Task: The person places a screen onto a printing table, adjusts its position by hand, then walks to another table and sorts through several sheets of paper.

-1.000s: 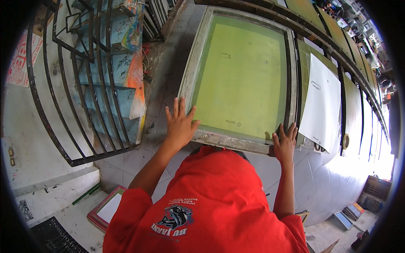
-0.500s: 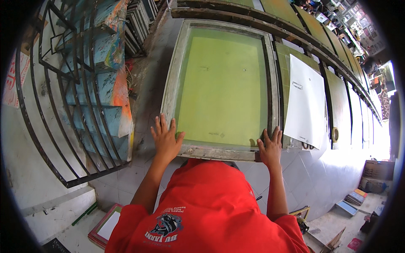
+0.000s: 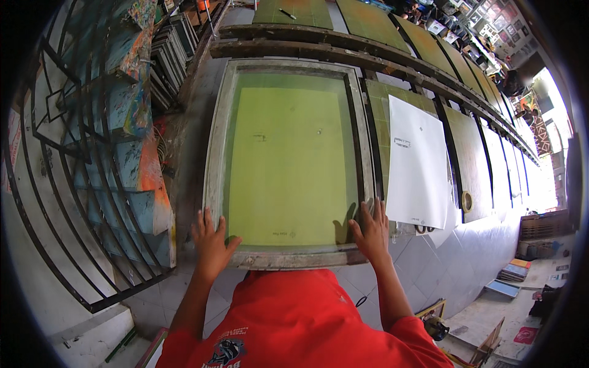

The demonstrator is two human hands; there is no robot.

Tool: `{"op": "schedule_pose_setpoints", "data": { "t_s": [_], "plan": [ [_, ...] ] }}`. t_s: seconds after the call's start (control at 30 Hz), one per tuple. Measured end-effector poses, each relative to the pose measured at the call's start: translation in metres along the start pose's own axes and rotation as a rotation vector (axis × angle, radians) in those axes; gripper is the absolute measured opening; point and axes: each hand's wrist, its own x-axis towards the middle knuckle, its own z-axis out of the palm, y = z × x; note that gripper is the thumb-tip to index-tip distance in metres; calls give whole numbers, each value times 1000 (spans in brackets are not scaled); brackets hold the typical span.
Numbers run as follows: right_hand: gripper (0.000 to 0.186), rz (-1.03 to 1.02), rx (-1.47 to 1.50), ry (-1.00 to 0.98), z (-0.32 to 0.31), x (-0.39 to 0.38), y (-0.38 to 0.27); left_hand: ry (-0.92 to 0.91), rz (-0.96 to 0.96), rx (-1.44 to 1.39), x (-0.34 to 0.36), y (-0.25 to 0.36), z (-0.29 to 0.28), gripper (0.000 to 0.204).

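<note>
Straight ahead of me lies a framed printing screen (image 3: 285,172), its yellow-green mesh set in a worn, pale frame and bearing a few small dark marks. On the frame's near left corner rests my left hand (image 3: 211,246), fingers spread along the side rail. My right hand (image 3: 372,232) lies over the near right corner, its fingers stretched forward and casting a shadow on the mesh. Neither hand is wrapped round the frame. To the right, a white printed sheet (image 3: 418,165) lies on a green board.
Dark rails (image 3: 307,58) run beyond the screen, with a row of green boards (image 3: 466,162) to the right. A roll of tape (image 3: 467,201) sits by one board. Black metal bars (image 3: 80,202) and paint-splashed blue shelves (image 3: 123,214) stand at left, near stacked frames (image 3: 175,52).
My view has shifted, so the screen and boards appear lower and further left. My right hand now reaches further over the mesh edge. Both hands stay at the near corners.
</note>
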Motion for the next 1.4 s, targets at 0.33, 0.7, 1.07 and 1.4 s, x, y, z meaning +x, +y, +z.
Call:
{"op": "schedule_pose_setpoints", "data": {
  "t_s": [0.33,0.7,1.07,1.4],
  "plan": [
    [64,-136,-157,174,30,218,-3,-116,-87,27,7,16,-18,70],
    [65,-110,-178,121,56,247,-4,-102,-130,53,9,19,-14,70],
    [63,-46,-269,98,45,251,5,-133,-125,54,10,21,-16,71],
    [65,-85,-346,88,43,256,5,-72,-65,45,8,9,-10,70]
  ]
}}
